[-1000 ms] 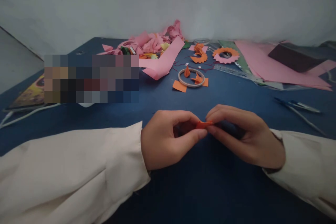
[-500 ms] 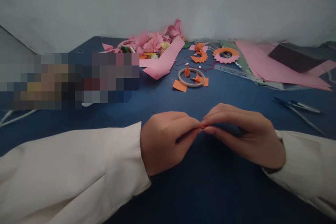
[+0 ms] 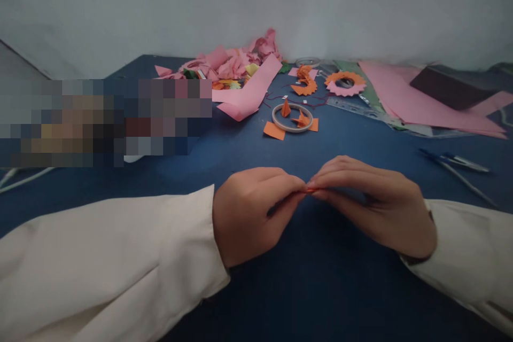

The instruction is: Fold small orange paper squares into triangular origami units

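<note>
My left hand (image 3: 252,214) and my right hand (image 3: 372,206) meet fingertip to fingertip just above the blue table (image 3: 304,288). Both pinch a small folded piece of orange paper (image 3: 311,189), of which only a thin sliver shows between the fingers. White sleeves cover both forearms. Farther back lies a tape ring (image 3: 292,117) with small folded orange pieces in and beside it.
A heap of pink paper scraps (image 3: 236,72) lies at the back, with an orange and pink paper ring (image 3: 344,84) to its right. Pink sheets (image 3: 417,101), a clear ruler (image 3: 352,107) and a dark box (image 3: 449,87) sit at the right. Scissors (image 3: 457,163) lie near my right hand.
The orange piece, plainly visible a second ago, is now almost fully covered as my fingertips closed together over it. Both hands shifted slightly upward.
</note>
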`<control>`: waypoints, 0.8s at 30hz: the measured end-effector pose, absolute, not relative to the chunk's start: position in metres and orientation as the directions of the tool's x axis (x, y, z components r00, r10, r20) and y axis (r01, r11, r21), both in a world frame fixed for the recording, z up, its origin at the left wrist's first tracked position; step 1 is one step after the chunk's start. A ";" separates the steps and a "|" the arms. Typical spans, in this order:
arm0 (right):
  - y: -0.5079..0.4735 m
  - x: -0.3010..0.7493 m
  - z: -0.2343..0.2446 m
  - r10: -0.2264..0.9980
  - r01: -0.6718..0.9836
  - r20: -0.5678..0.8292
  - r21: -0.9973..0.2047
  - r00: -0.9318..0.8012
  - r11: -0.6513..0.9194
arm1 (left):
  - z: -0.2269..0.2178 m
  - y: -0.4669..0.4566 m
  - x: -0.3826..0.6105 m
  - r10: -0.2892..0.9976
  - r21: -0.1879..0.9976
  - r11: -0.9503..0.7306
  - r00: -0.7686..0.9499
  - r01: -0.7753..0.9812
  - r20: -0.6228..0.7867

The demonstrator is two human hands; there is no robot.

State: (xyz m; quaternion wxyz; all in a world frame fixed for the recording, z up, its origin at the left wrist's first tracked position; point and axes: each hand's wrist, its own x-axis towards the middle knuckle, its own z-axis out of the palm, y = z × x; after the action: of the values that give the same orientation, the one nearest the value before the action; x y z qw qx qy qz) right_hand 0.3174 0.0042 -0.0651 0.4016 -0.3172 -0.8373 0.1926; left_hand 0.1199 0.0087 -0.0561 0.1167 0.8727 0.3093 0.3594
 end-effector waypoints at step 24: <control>0.004 0.319 -0.065 0.834 0.430 0.350 -0.732 -0.427 0.528 | -0.044 0.012 0.123 0.856 0.771 -0.427 0.486 0.473 0.176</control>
State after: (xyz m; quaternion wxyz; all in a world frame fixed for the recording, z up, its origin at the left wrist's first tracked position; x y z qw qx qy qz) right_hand 0.3193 0.0039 -0.0653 0.3593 -0.3967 -0.7967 0.2807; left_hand 0.1234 0.0123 -0.0436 0.3341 0.7947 0.4180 0.2865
